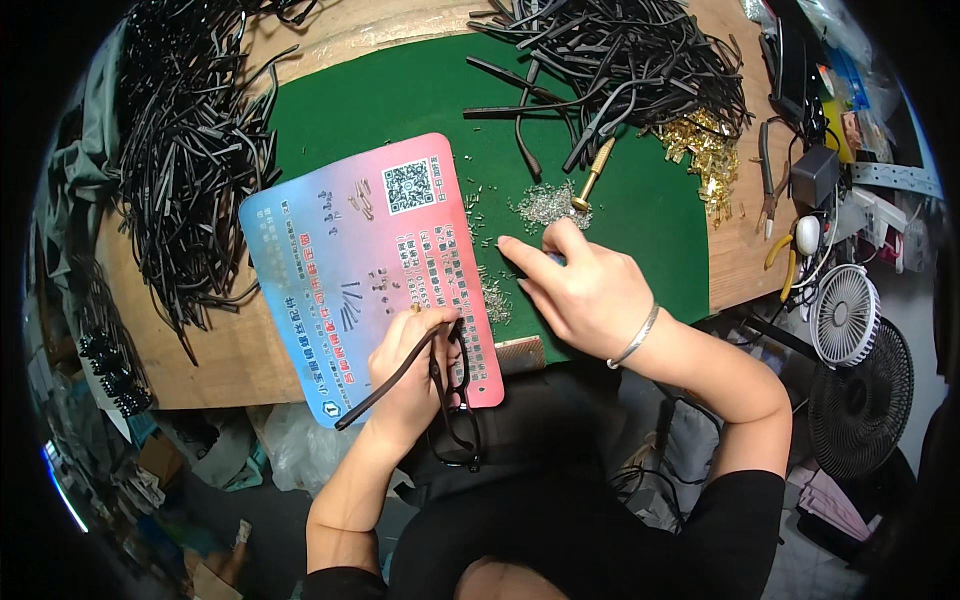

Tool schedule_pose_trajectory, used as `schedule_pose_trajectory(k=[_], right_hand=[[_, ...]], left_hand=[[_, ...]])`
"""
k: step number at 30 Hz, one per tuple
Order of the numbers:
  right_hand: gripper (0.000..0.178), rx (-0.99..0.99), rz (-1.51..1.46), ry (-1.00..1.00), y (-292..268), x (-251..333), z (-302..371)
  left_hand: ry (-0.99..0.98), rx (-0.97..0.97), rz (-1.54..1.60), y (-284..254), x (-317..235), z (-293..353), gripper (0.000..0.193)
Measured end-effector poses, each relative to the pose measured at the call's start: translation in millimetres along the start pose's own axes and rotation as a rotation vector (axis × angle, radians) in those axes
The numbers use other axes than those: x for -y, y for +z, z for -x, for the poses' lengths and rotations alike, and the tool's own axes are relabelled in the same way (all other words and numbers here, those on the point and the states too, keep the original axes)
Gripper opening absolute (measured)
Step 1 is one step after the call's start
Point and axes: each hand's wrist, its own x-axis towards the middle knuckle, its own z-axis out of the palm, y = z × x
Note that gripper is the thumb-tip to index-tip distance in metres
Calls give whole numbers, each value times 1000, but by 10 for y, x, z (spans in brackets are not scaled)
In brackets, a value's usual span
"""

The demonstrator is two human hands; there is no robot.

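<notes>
Pink/blue sheet (300,200): L hand (400,380) over its near edge, fingers clamped on black glasses frame (436,370); best keep that grip firm but light, w/o bending the frame. Small metal bits (495,303) lie just R of sheet: take 1 at a time, w/o scattering. R hand (595,290), index out twd them; can't tell if its fingers grip sth.

This looks like an eyewear workshop: a wooden workbench (180,365) bears a green mat (340,110); black temple arms (190,170) lie heaped at ten o'clock, a second dark heap (640,60) at one; tiny silvery metal pieces (545,207) and a brass-coloured hand tool (597,172) lie nearer in, also at one; gold-coloured parts (708,158) cluster at two.
</notes>
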Motion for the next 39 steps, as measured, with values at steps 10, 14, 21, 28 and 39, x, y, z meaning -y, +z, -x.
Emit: schedule_pose_trajectory(k=[10, 14, 21, 28, 39], right_hand=[[44, 8, 105, -35, 94, 40, -49], [44, -22, 103, -39, 71, 51, -40], [41, -7, 136, -46, 96, 72, -66], [44, -38, 124, -31, 107, 62, -48], [44, 23, 130, -85, 75, 69, -71]], left_hand=[[5, 8, 33, 5, 9, 5, 18], [16, 4, 35, -12, -16, -15, 18], [-16, 17, 68, -36, -60, -29, 15], [49, -11, 8, 3, 27, -10, 23], [15, 0, 34, -12, -41, -25, 13]])
